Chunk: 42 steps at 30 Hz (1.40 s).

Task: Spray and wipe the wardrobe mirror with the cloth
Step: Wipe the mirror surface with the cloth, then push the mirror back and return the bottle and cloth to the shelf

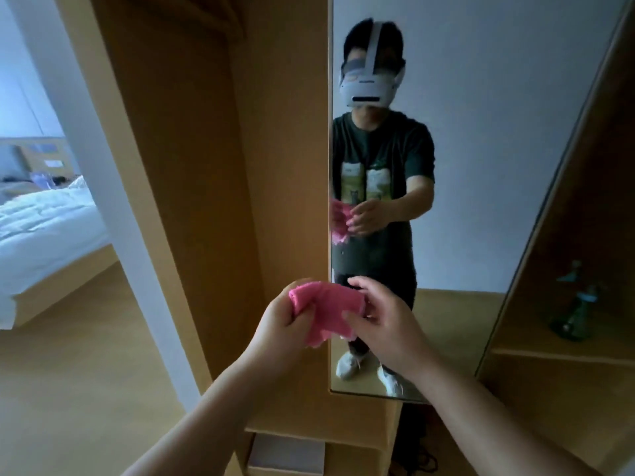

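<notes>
The pink cloth (326,305) is hanging bunched between both hands, low in front of the mirror's (481,149) left edge and not touching the glass. The left hand (280,321) is gripping its left end in curled fingers; the right hand (381,314) is pinching the right end. It is looking soft, light and limp, so it will probably be handling best folded into a pad under a flat palm. A wooden wardrobe panel (206,201) is bordering the tall mirror's left edge, and a shelf (549,355) carrying a green spray bottle (572,304) is sitting to its right, leaving free sweeping room across the glass.
</notes>
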Available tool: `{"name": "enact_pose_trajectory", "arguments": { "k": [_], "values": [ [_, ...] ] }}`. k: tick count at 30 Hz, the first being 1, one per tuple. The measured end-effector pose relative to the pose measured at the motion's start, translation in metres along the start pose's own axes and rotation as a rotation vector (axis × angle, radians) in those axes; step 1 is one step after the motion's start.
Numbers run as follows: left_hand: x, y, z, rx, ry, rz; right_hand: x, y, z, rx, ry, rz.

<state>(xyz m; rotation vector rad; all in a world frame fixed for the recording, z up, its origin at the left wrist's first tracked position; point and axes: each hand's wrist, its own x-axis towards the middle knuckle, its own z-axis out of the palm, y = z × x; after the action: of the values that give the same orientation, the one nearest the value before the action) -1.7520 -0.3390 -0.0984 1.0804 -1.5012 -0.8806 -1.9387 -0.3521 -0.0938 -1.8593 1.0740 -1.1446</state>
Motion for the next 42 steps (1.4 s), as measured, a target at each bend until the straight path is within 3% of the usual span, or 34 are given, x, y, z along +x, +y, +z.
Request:
{"name": "enact_pose_trajectory", "arguments": {
  "k": [3, 9, 12, 16, 22, 24, 28, 31, 36, 42],
  "values": [
    [0.003, 0.039, 0.012, 0.040, -0.080, 0.149, -0.005, -0.044, -0.020, -0.008, 0.110, -0.120],
    [0.017, 0.086, 0.042, 0.027, -0.389, 0.221, -0.012, -0.088, -0.063, 0.026, 0.085, -0.178],
    [0.028, 0.101, 0.062, 0.171, -0.299, 0.275, -0.013, -0.094, -0.094, 0.084, -0.026, -0.175],
    [0.045, 0.110, 0.081, 0.162, -0.172, 0.296, -0.008, -0.090, -0.137, -0.043, -0.100, -0.205],
    [0.063, 0.134, 0.083, 0.200, -0.062, 0.258, 0.024, -0.082, -0.230, -0.447, 0.611, -0.365],
    [0.068, 0.142, 0.080, 0.219, -0.012, 0.273, 0.042, -0.078, -0.258, -0.519, 0.705, -0.280],
    [0.076, 0.147, 0.074, 0.249, 0.045, 0.291, 0.076, -0.062, -0.287, -0.517, 0.627, 0.064],
    [0.079, 0.142, 0.069, 0.260, 0.074, 0.285, 0.091, -0.048, -0.290, -0.412, 0.538, 0.165],
    [0.084, 0.131, 0.062, 0.259, 0.095, 0.253, 0.097, -0.034, -0.286, -0.406, 0.573, 0.113],
    [0.092, 0.113, 0.053, 0.235, 0.082, 0.246, 0.075, -0.024, -0.273, -0.502, 0.686, -0.080]
  ]
}}
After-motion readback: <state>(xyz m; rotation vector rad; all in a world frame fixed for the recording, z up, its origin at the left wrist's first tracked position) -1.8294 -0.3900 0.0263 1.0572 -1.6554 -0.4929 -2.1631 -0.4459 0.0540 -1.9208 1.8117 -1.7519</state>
